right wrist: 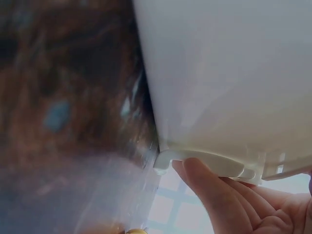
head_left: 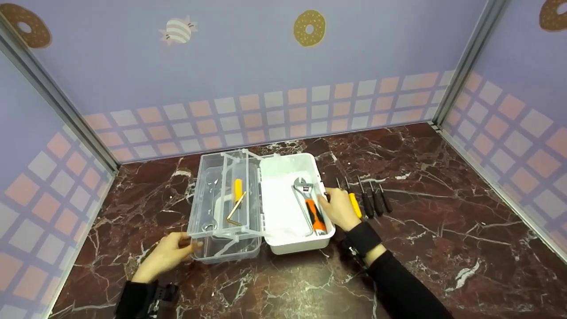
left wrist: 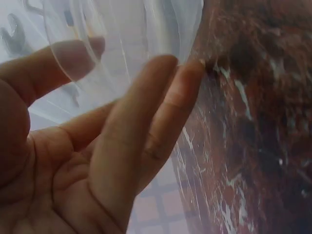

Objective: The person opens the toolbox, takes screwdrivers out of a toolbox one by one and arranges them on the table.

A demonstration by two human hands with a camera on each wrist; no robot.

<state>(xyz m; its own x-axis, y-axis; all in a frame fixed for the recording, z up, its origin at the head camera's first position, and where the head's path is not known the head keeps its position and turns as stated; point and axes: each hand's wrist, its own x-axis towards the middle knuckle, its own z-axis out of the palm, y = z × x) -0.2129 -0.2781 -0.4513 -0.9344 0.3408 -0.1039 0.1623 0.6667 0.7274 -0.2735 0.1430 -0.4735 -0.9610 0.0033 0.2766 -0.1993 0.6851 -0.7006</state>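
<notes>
A toolbox lies opened out, its white base (head_left: 279, 190) on the right and its clear lid (head_left: 201, 248) with a clear tray (head_left: 228, 166) on the left. My left hand (head_left: 166, 255) holds the lid's near left corner; in the left wrist view the thumb (left wrist: 78, 58) shows through the plastic. My right hand (head_left: 341, 207) grips the base's right side, fingers at the white latch (right wrist: 209, 162). Inside the base are an adjustable wrench (head_left: 315, 215) with an orange-black handle and a thin metal rod (head_left: 302, 204). A yellow handle (head_left: 238, 189) and a brass-coloured hex key (head_left: 237, 208) show at the tray.
Right of the box, a yellow-handled screwdriver (head_left: 355, 205) and several black-handled screwdrivers (head_left: 367, 204) lie side by side, close to my right hand. The dark red marbled table (head_left: 443, 230) is bounded by patterned panels (head_left: 274, 57) at the back and both sides.
</notes>
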